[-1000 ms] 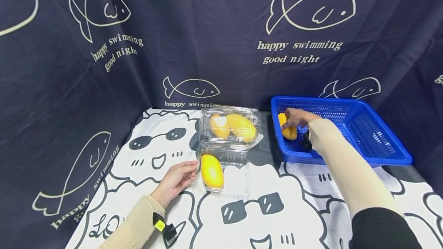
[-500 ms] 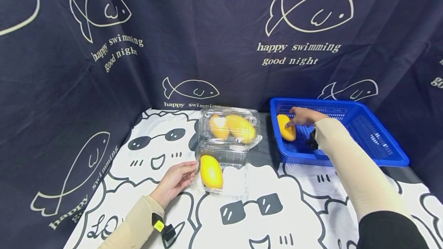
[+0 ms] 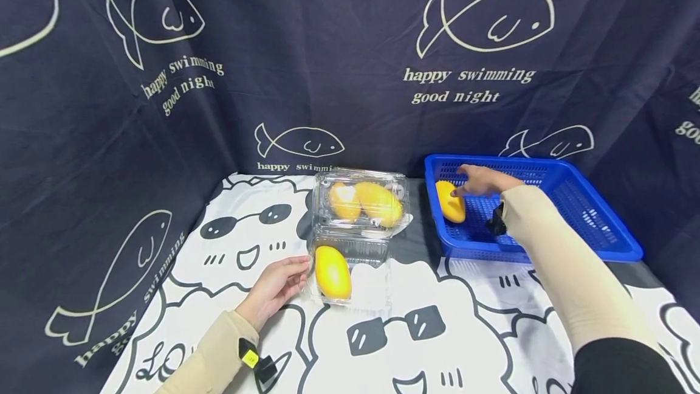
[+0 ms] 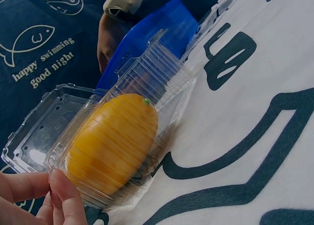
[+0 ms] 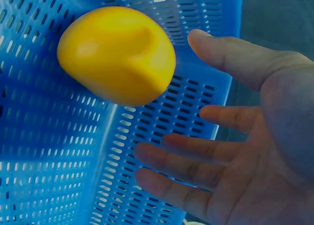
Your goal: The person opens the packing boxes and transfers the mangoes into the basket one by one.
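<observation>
My left hand pinches the left rim of a clear plastic clamshell box between thumb and fingers. One yellow mango lies in the box's left side. Behind it, two more mangoes show through clear plastic; I cannot tell if that is this box's raised lid or another box. Over at the right, my right hand is inside the blue basket, fingers spread and holding nothing. A single mango rests there against the basket's left wall, a small gap from the thumb.
A white and grey cartoon-print cloth covers the table. Dark blue fabric with fish drawings closes off the back and sides. The basket stands near the back right, its perforated walls higher than the mango.
My right hand has let go of the mango in the basket and drawn back slightly to the right. My left hand has stayed at the box's rim.
</observation>
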Motion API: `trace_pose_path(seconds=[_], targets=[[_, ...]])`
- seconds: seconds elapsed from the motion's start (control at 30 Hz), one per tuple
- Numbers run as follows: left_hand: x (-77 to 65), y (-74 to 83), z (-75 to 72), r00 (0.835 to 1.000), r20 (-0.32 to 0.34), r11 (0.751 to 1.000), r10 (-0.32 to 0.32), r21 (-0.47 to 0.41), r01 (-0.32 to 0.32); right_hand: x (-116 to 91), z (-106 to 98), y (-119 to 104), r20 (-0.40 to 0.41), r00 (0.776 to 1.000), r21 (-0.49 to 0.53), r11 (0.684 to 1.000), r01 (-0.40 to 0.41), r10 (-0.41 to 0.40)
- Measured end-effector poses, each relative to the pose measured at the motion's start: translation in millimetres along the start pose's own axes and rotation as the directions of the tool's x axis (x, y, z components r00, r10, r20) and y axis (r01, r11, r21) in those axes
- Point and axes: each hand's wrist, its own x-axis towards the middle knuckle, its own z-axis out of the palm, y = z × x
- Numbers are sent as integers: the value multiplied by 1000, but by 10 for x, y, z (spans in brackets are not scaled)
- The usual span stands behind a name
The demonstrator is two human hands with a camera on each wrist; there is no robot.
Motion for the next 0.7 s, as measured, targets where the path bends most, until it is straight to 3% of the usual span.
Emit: trace_pose_path(seconds=[0.3, 0.7], targets=[[3, -8, -11, 1000, 13, 1000, 1, 2, -1, -35, -27, -48, -68, 997, -24, 999, 23, -24], [3, -15, -12, 1000, 10, 1000, 4, -6, -3, -134, -68, -169, -86, 991, 58, 993, 107, -101]])
